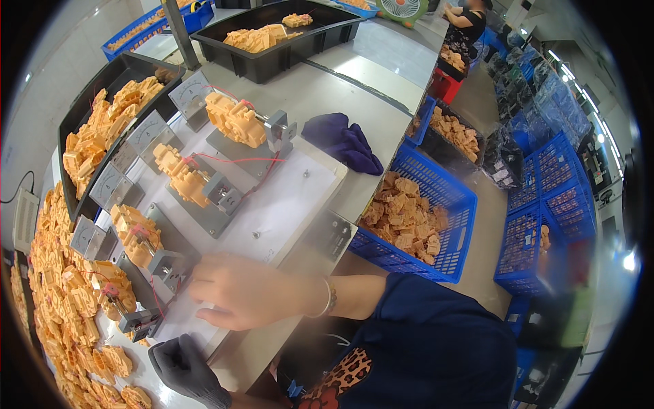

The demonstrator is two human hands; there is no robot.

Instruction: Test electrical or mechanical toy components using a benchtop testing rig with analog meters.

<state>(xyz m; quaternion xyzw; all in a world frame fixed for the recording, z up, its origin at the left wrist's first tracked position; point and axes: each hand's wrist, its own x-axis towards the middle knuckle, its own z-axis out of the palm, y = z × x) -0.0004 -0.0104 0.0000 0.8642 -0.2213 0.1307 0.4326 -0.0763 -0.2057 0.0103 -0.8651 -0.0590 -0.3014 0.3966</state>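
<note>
Far L: heap of loose tan molded parts [65, 293] on the bench. Next, nearest analog meter [87, 236], dial scale w/ a letter, fine marks too small to read. Beside it, tan part [111, 281] seated at nearest metal clamp [142, 322], red wire alongside.

L hand [187, 371]: dk gray glove, in from btm edge, fingers curled in, just below that clamp; can't tell if gripping anything.

R hand [235, 290]: bare, forearm in from R, bracelet [332, 296] at wrist, palm down over white board [289, 194], fingers bent, pointing L twd the clamps. Tips blurry, can't confirm grip.

Short printed code on board edge by R hand, partly covered. Farther R, dk plate [334, 235] w/ light symbols, illegible.
</note>
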